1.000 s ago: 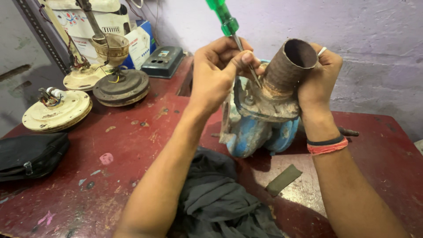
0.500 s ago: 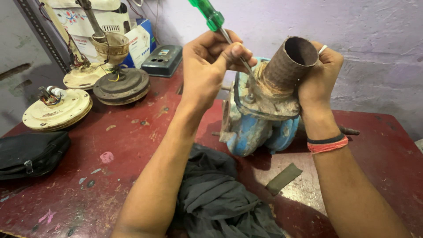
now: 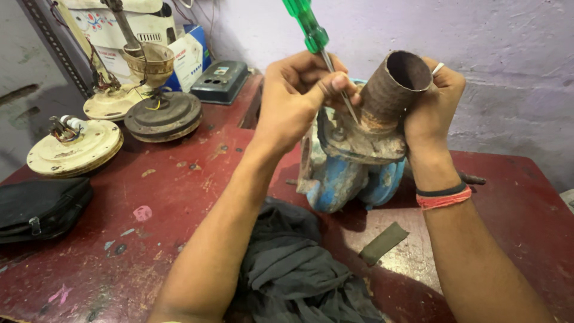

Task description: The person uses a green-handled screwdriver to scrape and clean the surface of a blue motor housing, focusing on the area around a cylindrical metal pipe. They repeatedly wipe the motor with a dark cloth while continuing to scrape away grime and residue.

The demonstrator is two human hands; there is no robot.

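A blue water pump [image 3: 350, 179] with a rusty flange and a rusty pipe stub [image 3: 391, 90] stands on the dark red table [image 3: 179, 179]. My left hand [image 3: 296, 98] grips the shaft of a green-handled screwdriver [image 3: 311, 30], its tip pressed down at the flange beside the pipe. My right hand [image 3: 433, 104] wraps around the far side of the pipe stub and steadies it; a red thread and a black band sit on that wrist.
A dark grey cloth [image 3: 293, 269] lies near the table's front. A black pouch [image 3: 39, 206] rests at the left edge. Cream and dark fan motor parts [image 3: 75, 146] and a grey box [image 3: 221, 81] stand at the back left. A small olive strip [image 3: 382, 242] lies beside the pump.
The screwdriver's handle has tilted slightly further left while its tip stays at the flange. My right hand keeps its hold on the pipe.
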